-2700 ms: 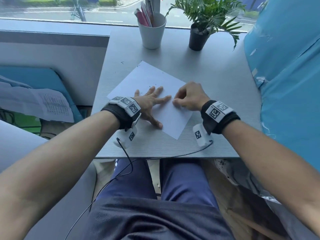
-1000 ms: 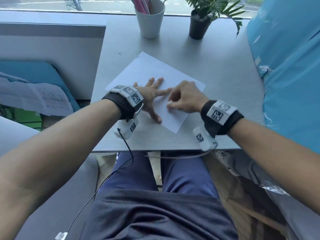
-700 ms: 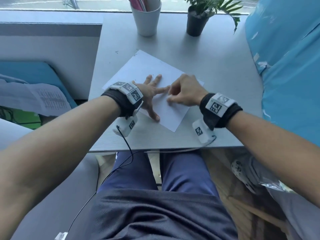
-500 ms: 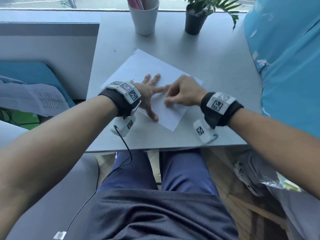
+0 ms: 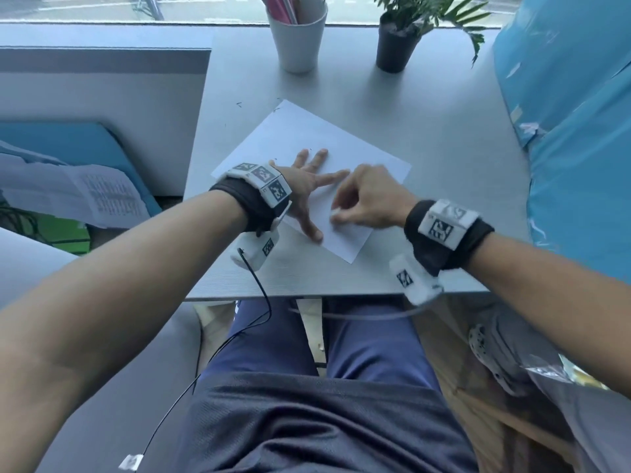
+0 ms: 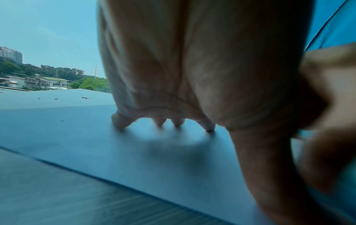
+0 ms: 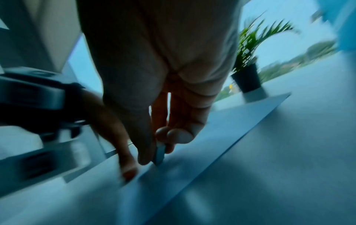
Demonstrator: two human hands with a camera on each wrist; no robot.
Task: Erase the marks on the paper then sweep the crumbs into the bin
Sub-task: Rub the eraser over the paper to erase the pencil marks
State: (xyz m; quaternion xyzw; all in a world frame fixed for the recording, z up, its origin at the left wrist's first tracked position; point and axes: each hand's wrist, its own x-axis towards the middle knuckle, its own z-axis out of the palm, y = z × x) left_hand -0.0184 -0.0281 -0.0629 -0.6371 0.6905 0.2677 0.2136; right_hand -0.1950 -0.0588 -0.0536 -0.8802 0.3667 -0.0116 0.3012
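Note:
A white sheet of paper [image 5: 317,141] lies skewed on the grey table [image 5: 444,131]. My left hand [image 5: 309,186] presses flat on it with fingers spread; the left wrist view shows the fingertips [image 6: 161,121] down on the sheet [image 6: 96,144]. My right hand [image 5: 362,203] pinches a small white eraser [image 5: 336,213] and holds its tip on the paper beside the left thumb. In the blurred right wrist view the eraser [image 7: 159,153] sits between thumb and fingers, touching the sheet [image 7: 212,137]. A few dark crumbs [image 5: 239,104] lie on the table off the paper's far corner.
A white cup with pens [image 5: 297,32] and a small potted plant [image 5: 397,46] stand at the table's far edge by the window. A blue plastic-wrapped bulk [image 5: 573,131] borders the table on the right. Printed papers [image 5: 85,196] lie low on the left. No bin shows.
The right hand with the eraser has slid back and forth over a small patch of paper and now sits nearer me. The left hand stays pressed on the sheet. The head view shifted.

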